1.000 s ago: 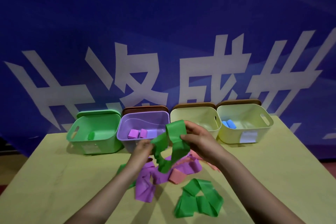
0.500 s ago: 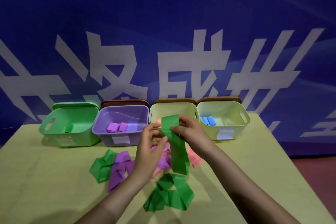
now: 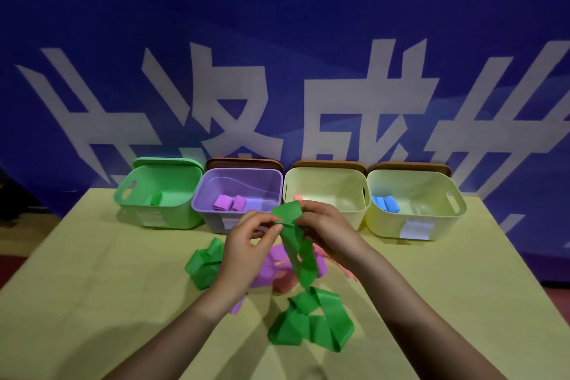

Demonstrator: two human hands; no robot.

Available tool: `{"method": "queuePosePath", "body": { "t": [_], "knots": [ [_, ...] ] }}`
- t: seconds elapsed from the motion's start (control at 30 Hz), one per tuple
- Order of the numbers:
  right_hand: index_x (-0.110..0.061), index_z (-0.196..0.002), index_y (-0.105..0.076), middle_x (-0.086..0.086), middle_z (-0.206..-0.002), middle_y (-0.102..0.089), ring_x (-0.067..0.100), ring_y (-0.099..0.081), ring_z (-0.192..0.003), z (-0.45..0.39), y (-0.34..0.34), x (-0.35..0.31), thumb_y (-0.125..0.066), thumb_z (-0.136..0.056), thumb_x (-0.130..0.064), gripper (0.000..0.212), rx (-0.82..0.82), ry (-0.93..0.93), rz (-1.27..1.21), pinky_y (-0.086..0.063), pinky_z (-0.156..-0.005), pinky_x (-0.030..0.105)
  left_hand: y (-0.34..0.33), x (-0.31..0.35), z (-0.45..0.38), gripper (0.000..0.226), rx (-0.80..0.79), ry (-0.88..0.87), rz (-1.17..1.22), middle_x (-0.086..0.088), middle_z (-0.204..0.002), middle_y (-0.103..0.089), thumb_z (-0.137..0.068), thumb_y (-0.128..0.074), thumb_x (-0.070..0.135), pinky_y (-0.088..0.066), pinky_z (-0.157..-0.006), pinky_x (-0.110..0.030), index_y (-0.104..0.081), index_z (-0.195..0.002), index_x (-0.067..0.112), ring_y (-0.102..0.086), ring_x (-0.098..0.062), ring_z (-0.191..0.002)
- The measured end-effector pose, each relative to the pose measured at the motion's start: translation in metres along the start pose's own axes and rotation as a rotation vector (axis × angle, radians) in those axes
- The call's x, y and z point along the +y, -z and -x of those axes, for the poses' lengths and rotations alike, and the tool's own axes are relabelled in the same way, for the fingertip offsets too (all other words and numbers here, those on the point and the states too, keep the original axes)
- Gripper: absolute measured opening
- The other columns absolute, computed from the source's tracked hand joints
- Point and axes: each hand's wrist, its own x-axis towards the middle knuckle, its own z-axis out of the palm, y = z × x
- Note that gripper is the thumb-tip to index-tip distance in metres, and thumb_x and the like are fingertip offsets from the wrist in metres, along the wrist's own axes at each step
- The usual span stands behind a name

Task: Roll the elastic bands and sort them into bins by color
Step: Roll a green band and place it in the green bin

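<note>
Both the left hand (image 3: 246, 244) and the right hand (image 3: 327, 231) pinch the top of the green band (image 3: 297, 251); its long axis hangs down toward the table (image 3: 92, 287)

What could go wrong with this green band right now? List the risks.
1. Both hands, the left hand and the right hand, pinch only the top end of the green band; its long tail hangs loose, so the roll may start crooked or spring open.
2. The tail dangles over the purple bands and pink bands on the table and might drag one along.
</note>
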Motion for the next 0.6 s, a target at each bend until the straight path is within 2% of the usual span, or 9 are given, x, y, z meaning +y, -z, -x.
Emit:
{"method": "queuePosePath", "body": {
  "t": [0.07,0.13,0.2,0.27,0.33,0.4,0.47,0.53,0.6],
  "knots": [
    [-0.007,-0.091,-0.07,0.011,-0.077,-0.063,0.019,-0.056,-0.069,-0.01,-0.012,-0.001,-0.05,-0.088,-0.003,0.02,0.004,0.004,0.053,-0.043,-0.063,0.026,0.016,-0.004,-0.006,0.003,0.011,-0.032,-0.014,0.018,-0.09,-0.058,-0.08,-0.063,0.033,-0.05,-0.072,-0.022,-0.063,-0.081,0.035,-0.06,-0.005,-0.08],
    [-0.007,-0.082,-0.064,0.007,-0.067,-0.057,0.015,-0.052,-0.059,-0.02,-0.027,-0.003,-0.054,-0.093,-0.01,0.015,0.055,0.01,0.142,-0.042,-0.058,0.024,0.034,-0.006,-0.012,0.008,0.048,-0.058,-0.019,0.018,-0.094,-0.055,-0.078,-0.06,0.039,-0.051,-0.073,-0.023,-0.062,-0.082,0.032,-0.059,-0.003,-0.085],
    [-0.01,-0.074,-0.055,0.004,-0.056,-0.049,0.01,-0.044,-0.047,-0.03,-0.045,-0.003,-0.06,-0.092,-0.018,0.021,0.137,0.053,0.229,-0.036,-0.05,0.022,0.053,-0.008,-0.018,0.009,0.083,-0.079,-0.018,0.011,-0.099,-0.054,-0.078,-0.059,0.038,-0.05,-0.079,-0.025,-0.062,-0.083,0.03,-0.059,-0.004,-0.092],
    [-0.014,-0.069,-0.047,0.0,-0.054,-0.044,0.007,-0.039,-0.047,-0.038,-0.065,-0.002,-0.067,-0.088,-0.022,0.029,0.229,0.156,0.263,-0.032,-0.051,0.023,0.074,-0.008,-0.024,0.009,0.119,-0.123,-0.052,0.004,-0.101,-0.055,-0.078,-0.06,0.034,-0.048,-0.083,-0.025,-0.065,-0.083,0.028,-0.058,-0.007,-0.099],
    [-0.013,-0.074,-0.053,-0.004,-0.062,-0.05,0.003,-0.045,-0.055,-0.044,-0.086,-0.001,-0.066,-0.088,-0.018,0.02,0.244,0.273,0.268,-0.036,-0.056,0.018,0.093,-0.01,-0.03,0.008,0.129,-0.125,-0.026,0.004,-0.097,-0.06,-0.08,-0.062,0.029,-0.046,-0.082,-0.02,-0.067,-0.083,0.022,-0.059,-0.007,-0.095],
    [-0.012,-0.089,-0.064,-0.008,-0.078,-0.063,0.0,-0.057,-0.072,-0.046,-0.106,-0.004,-0.06,-0.093,-0.016,0.008,0.197,0.339,0.281,-0.044,-0.067,0.014,0.108,-0.012,-0.033,0.003,0.107,-0.027,0.109,0.006,-0.084,-0.066,-0.084,-0.066,0.015,-0.047,-0.075,-0.018,-0.066,-0.082,0.017,-0.062,-0.005,-0.082],
    [-0.02,-0.095,-0.069,-0.012,-0.091,-0.069,-0.001,-0.061,-0.088,-0.046,-0.124,-0.004,-0.052,-0.097,-0.018,0.017,0.141,0.335,0.28,-0.046,-0.079,0.014,0.122,-0.015,-0.034,0.014,0.094,0.054,0.201,0.01,-0.076,-0.068,-0.087,-0.064,0.002,-0.048,-0.069,-0.017,-0.065,-0.082,0.015,-0.062,-0.004,-0.074],
    [-0.024,-0.092,-0.068,-0.017,-0.086,-0.07,-0.004,-0.061,-0.085,-0.046,-0.14,-0.001,-0.046,-0.1,-0.017,0.024,0.091,0.295,0.219,-0.047,-0.08,0.014,0.135,-0.019,-0.034,0.014,0.103,0.088,0.249,0.014,-0.072,-0.067,-0.088,-0.061,0.0,-0.048,-0.065,-0.016,-0.064,-0.084,0.014,-0.061,-0.002,-0.07],
    [-0.014,-0.092,-0.069,-0.011,-0.081,-0.068,0.001,-0.061,-0.078,-0.048,-0.153,0.003,-0.047,-0.1,-0.016,0.023,0.065,0.283,0.199,-0.048,-0.077,0.019,0.149,-0.021,-0.036,0.012,0.122,0.101,0.288,0.014,-0.069,-0.065,-0.088,-0.061,0.0,-0.047,-0.061,-0.014,-0.063,-0.085,0.011,-0.059,0.002,-0.065]
  ]
}}
